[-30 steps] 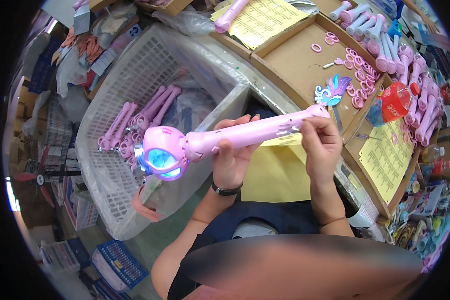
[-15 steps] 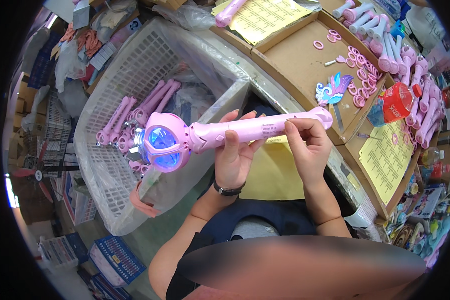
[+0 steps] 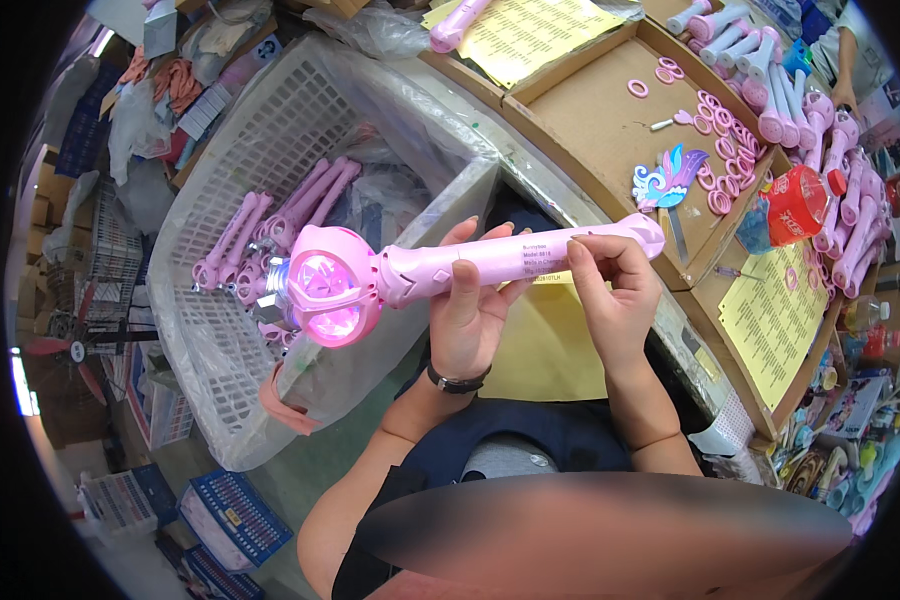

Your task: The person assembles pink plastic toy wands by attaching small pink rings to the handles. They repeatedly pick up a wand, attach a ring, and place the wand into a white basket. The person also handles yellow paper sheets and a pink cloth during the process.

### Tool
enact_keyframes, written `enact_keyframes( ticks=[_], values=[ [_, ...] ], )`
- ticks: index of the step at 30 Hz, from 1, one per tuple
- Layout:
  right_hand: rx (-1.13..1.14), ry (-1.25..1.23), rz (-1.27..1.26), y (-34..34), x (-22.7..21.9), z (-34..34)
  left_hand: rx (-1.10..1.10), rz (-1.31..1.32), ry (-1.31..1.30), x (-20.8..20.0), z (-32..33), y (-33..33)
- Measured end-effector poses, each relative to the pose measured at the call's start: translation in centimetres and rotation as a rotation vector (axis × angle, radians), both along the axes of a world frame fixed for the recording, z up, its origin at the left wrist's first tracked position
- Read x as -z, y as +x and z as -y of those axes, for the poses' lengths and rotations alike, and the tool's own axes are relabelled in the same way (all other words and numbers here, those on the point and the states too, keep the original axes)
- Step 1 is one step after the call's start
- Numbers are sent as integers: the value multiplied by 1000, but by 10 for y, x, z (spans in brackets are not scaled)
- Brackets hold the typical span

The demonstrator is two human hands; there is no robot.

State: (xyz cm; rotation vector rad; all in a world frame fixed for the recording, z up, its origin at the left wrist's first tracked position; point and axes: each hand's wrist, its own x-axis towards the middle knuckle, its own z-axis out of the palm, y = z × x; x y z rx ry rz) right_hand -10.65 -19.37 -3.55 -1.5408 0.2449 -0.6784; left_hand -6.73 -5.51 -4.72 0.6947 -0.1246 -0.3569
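Note:
A pink toy light-up wand (image 3: 440, 268) lies nearly level across both hands. Its round caged head (image 3: 330, 285) glows pink-white and points left, over the basket's near edge. My left hand (image 3: 467, 320) grips the handle from below near the head, thumb in front and fingertips showing behind. My right hand (image 3: 618, 295) is closed at the handle's right part, thumb and forefinger pressed on it beside the small printed text. The other right-hand fingers are curled. Lower down, a yellow sheet (image 3: 550, 350) shows between my forearms.
A white lined basket (image 3: 220, 400) at left holds several pink wands (image 3: 315, 190). A cardboard tray (image 3: 570, 95) at right holds pink rings (image 3: 720, 150) and a winged ornament (image 3: 667, 180). Beyond are a red-labelled bottle (image 3: 795, 205), pink handles (image 3: 850, 200) and a person's arm (image 3: 846, 65).
The wand's head light has turned from blue to pink-white. Both hands keep nearly the same grip. A person's arm has come into view at the far right.

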Motion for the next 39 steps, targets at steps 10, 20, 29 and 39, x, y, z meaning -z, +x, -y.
enact_keyframes(
  ticks=[10, 20, 29, 39],
  values=[
    [7, -42, 5, 1, -1, -2, -8, 4, 17, 1, 0, 0],
    [95, -402, 4, 1, 0, -8, -24, 37, 36, 2, 1, -3],
    [345, -838, -243, -8, -9, 38, -42, 174, 70, -2, -22, 12],
    [-244, -639, -37, 23, -36, 39, -23, 474, 134, -78, 15, 85]
  ],
)
